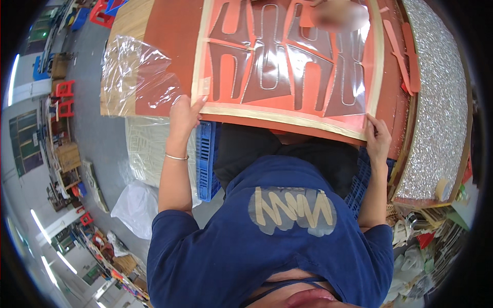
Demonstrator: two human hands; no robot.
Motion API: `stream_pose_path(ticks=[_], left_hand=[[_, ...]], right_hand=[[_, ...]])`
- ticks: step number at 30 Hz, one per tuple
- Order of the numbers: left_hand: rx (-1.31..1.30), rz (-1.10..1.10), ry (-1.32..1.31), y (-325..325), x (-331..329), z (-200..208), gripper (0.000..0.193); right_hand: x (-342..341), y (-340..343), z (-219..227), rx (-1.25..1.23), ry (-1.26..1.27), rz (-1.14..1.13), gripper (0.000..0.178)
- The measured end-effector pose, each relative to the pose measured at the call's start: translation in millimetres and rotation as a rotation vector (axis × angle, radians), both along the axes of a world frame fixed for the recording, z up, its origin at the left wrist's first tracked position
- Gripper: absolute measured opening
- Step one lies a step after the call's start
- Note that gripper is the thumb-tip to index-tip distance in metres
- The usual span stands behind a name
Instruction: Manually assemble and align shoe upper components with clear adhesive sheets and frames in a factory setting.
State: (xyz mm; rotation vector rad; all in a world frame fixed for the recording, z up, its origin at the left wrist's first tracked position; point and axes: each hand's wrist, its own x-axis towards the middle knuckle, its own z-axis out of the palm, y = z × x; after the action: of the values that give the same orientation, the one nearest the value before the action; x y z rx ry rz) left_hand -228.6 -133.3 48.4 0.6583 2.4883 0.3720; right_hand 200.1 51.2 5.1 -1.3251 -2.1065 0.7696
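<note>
A flat sheet edged with cream tape (287, 117) lies on the reddish-brown table top before me. Clear, glossy shapes with long rounded slots (267, 77) cover its orange-red and brown face. At its near left corner my left hand (185, 117) is closed on the edge, thumb on top and the other fingers partly hidden. My right hand (378, 137) pinches the near right corner between thumb and fingers. Crumpled clear plastic film (136, 77) spreads over the table beside my left hand.
Red strips (398, 56) lie right of the sheet. Beyond them stands a surface covered in glittery silver material (436, 113). Blue plastic crates (206, 164) flank my legs under the table edge. A white plastic bag (136, 208) rests on the floor. Something blurred (339, 15) is at the far edge.
</note>
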Motion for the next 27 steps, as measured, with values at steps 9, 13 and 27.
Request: stream_pose_path(ticks=[9, 13, 27], left_hand=[[0.36, -0.837, 0.576, -0.1, 58.1, -18.8, 0.041], [0.338, -0.851, 0.609, -11.2, 92.0, -30.4, 0.036], [0.232, -0.885, 0.604, -15.9, 116.5, -16.8, 0.065]], right_hand=[[-0.1, -2.4, 0.6, 0.065, -0.037, -0.004, 0.018], [-1.1, -2.1, -2.5, 0.144, 0.012, 0.028, 0.019], [13.6, -1.0, -15.1, -0.415, 0.367, -0.199, 0.029]])
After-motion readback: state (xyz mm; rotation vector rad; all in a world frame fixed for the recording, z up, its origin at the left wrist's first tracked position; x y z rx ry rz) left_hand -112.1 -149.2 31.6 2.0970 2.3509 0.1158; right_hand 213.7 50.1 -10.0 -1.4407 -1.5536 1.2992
